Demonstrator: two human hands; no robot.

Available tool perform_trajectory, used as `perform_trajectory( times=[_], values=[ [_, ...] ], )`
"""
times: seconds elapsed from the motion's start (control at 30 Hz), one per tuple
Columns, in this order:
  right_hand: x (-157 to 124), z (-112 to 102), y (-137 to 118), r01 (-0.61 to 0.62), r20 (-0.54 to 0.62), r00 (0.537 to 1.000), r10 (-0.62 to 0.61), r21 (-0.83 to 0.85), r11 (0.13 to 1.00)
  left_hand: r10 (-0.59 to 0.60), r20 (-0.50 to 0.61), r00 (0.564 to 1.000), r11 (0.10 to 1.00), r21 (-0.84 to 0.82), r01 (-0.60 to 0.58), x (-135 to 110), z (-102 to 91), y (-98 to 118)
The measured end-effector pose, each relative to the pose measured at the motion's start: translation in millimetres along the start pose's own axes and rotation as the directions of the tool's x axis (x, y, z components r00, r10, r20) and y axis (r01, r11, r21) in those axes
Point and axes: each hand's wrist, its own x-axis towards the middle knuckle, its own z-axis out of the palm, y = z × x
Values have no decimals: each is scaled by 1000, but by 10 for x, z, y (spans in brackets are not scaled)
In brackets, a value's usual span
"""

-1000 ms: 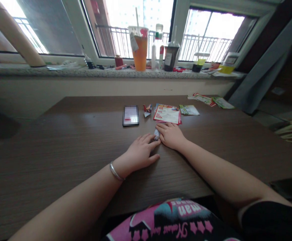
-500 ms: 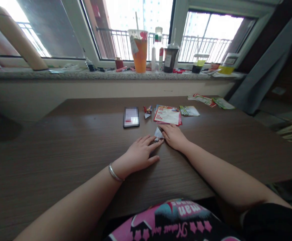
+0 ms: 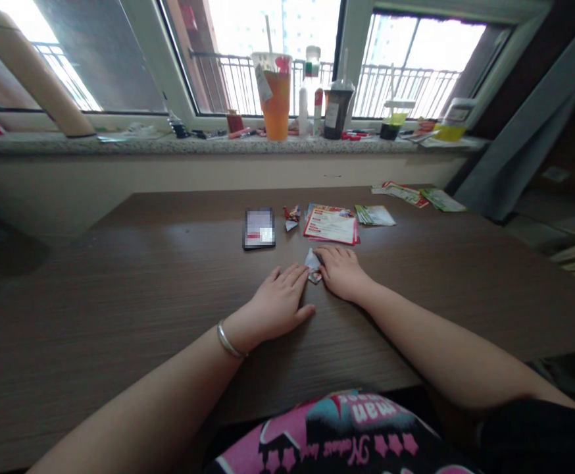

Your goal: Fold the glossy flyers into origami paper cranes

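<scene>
A small folded piece of paper (image 3: 312, 261), whitish with a printed lower end, lies on the table between my hands. My left hand (image 3: 281, 301) rests palm down to its left, fingers stretched and thumb apart, the fingertips at the paper's edge. On the other side, my right hand (image 3: 343, 271) lies flat with its fingers pointing left, the fingertips and thumb touching the paper's right edge. Just beyond stands a small folded paper figure (image 3: 291, 217), red and multicoloured with a white tip. A stack of printed sheets (image 3: 331, 225) lies past my right hand.
A phone (image 3: 258, 229) with a blurred screen lies left of the paper figure. More printed cards (image 3: 375, 215) and loose leaflets (image 3: 444, 199) lie at the back right of the table (image 3: 120, 283). Cups and bottles, including an orange drink (image 3: 275, 99), line the windowsill (image 3: 134, 146).
My left fingers have drawn back slightly from across the paper, so its printed lower end shows more. My right hand stays nearly in place. The view has shifted a little.
</scene>
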Motion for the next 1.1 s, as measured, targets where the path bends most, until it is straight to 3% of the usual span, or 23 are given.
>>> perform_trajectory(
  times=[0.23, 0.43, 0.6, 0.73, 0.87, 1.1],
  values=[
    [64, -4, 89, -40, -31, 999, 43, 113, 993, 18, -115, 993, 1000, -18, -20, 44, -52, -40],
    [91, 26, 155, 191, -37, 982, -188, 264, 945, 39, -217, 975, 989, -129, -68, 102, -53, -177],
    [80, -32, 186, 210, -51, 977, -205, 348, 914, -20, -211, 977, 990, -141, -10, 94, -40, -195],
    [33, -143, 149, 322, -95, 947, -308, 278, 905, -48, -226, 973, 995, -91, 28, 77, -48, -198],
    [-32, -243, 52, 416, -12, 908, -420, 167, 894, -42, -212, 976, 997, -76, 26, 81, -44, -250],
    [-51, -266, 19, 364, 73, 927, -368, 62, 929, -24, -218, 976, 998, -67, 10, 112, -42, -324]
  ],
)
